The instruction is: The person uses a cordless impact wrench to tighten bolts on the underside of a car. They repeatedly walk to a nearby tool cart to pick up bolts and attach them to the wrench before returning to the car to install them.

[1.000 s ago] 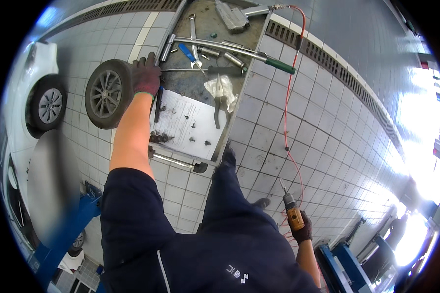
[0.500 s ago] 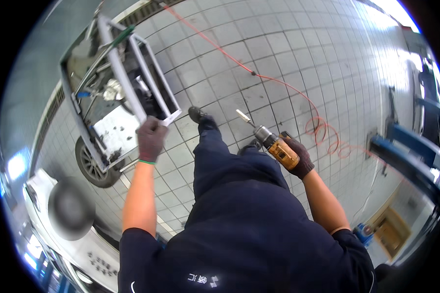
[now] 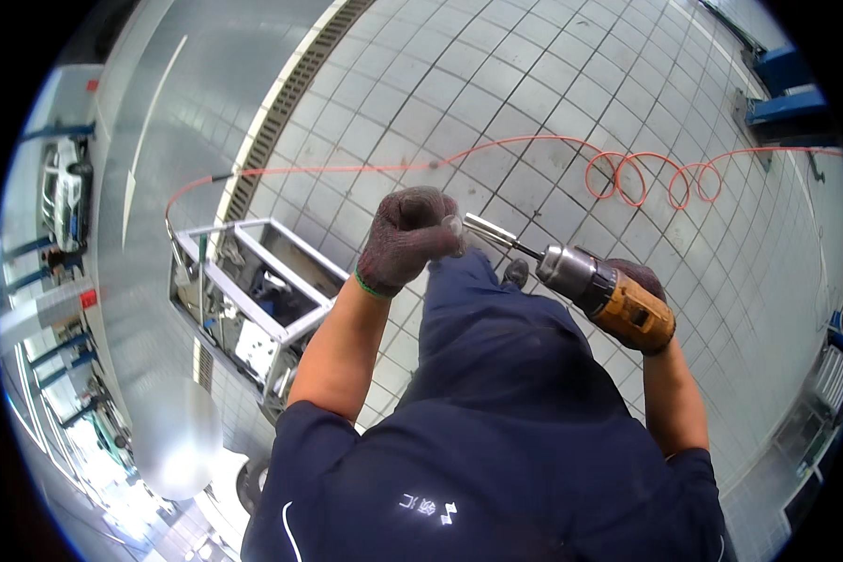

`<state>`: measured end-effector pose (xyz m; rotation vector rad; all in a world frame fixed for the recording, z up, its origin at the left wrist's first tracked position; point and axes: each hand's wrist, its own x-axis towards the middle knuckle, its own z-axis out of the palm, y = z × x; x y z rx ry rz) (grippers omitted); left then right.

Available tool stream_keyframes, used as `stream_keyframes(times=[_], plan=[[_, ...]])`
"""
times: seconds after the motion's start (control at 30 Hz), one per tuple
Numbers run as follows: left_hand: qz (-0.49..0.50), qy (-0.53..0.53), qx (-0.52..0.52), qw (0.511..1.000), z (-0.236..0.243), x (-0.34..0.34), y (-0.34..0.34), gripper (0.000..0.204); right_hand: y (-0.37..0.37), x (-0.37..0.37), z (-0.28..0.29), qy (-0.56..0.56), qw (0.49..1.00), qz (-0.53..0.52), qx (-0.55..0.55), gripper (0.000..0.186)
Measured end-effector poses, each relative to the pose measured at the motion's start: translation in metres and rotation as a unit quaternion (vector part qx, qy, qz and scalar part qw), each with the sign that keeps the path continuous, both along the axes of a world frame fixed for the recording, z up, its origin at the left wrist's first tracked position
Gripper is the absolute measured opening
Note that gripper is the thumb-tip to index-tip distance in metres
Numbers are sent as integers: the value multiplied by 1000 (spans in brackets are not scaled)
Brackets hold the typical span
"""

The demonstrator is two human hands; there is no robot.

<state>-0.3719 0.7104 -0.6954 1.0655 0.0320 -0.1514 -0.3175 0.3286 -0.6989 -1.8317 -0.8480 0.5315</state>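
Observation:
My gloved right hand (image 3: pixel 637 281) grips a yellow-and-black cordless drill (image 3: pixel 628 314), its chuck pointing left, with a thin dark shaft and silver cylindrical bit (image 3: pixel 489 231) fitted. My gloved left hand (image 3: pixel 405 239) is closed at the far end of that bit, fingers pinched round a small translucent piece (image 3: pixel 455 229) too small to identify. A dark shoe (image 3: pixel 515 273) shows on the floor below the drill, beside my trouser leg.
A metal tool cart (image 3: pixel 258 314) stands at my left. A red coiled hose (image 3: pixel 618 178) runs across the tiled floor, near a drain grate (image 3: pixel 295 94). Blue lift arms (image 3: pixel 785 108) are at upper right; cars (image 3: pixel 70 192) are along the left.
My left hand has left the cart's rail and come to the drill bit's tip. The drill has risen toward it, and the view has swung, leaving the cart at lower left.

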Motion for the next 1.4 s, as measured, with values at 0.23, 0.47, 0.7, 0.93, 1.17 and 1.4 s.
stream_keyframes(times=[0.23, 0.47, 0.7, 0.93, 1.17, 1.4], plan=[[-75, -59, 73, 993, 39, 145, -70, 23, -79, 102, 24, -7, 998, -36, 49, 51], [-212, -57, 213, 952, 85, 296, -97, 22, -134, 217, 41, 264, 948, -83, 156, 41], [-233, -55, 362, 901, 207, 414, -133, 20, -133, 353, 90, 131, 962, -12, 239, 29], [-56, -145, 247, 957, 304, 536, -167, 21, -90, 527, 111, -614, 779, -127, 32, 25], [152, -386, 639, 647, 419, 656, -215, 28, -62, 717, 190, -91, 871, 70, 477, 38], [264, -504, 655, 497, 557, 768, -274, 30, -29, 835, 345, 17, 755, 260, 602, 38]])
